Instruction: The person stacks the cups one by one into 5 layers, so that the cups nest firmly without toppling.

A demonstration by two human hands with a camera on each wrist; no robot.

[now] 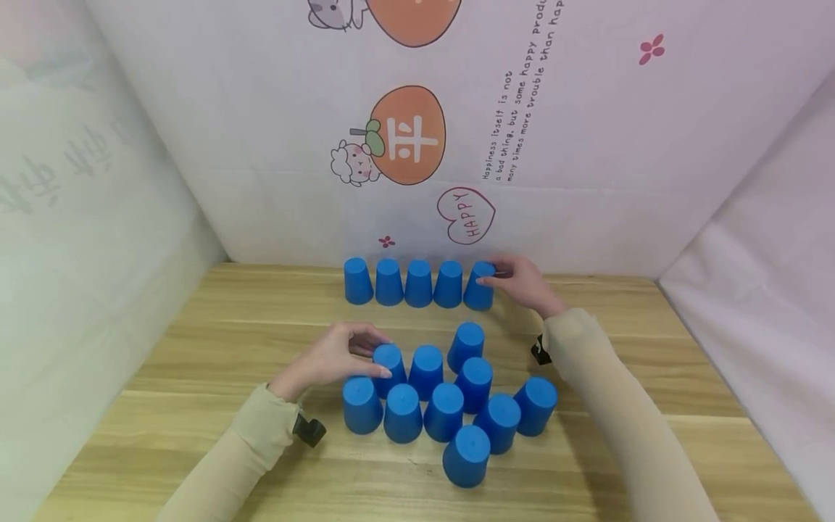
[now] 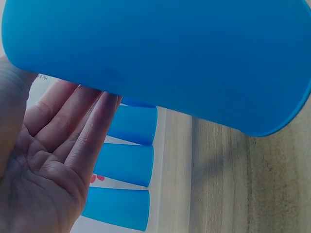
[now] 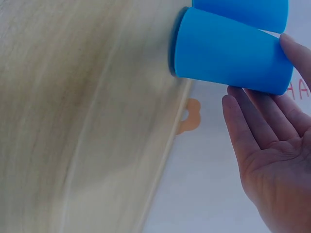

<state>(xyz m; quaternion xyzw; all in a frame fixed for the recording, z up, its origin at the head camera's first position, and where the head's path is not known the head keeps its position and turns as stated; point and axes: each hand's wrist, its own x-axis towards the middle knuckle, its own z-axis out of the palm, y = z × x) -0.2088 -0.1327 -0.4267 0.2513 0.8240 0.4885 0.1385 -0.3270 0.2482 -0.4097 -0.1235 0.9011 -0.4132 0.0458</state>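
Note:
Several upside-down blue cups stand on a wooden table. At the back they form a straight row, and my right hand (image 1: 522, 281) grips the row's rightmost cup (image 1: 479, 290), thumb in front and fingers behind. The right wrist view shows this same cup (image 3: 233, 53) between thumb and fingertips, close beside its neighbour. Nearer, a looser group of cups spreads across the middle. My left hand (image 1: 335, 355) holds the cup (image 1: 389, 368) at this group's back left, its thumb across the front. That cup (image 2: 170, 53) fills the top of the left wrist view, partly hiding the fingertips.
A front cup (image 1: 359, 406) stands just before the left hand's cup. Closest to me is another cup (image 1: 466, 457). A printed white cloth (image 1: 561, 217) hangs right behind the back row, and white cloth also hangs at both sides of the table (image 1: 228, 341).

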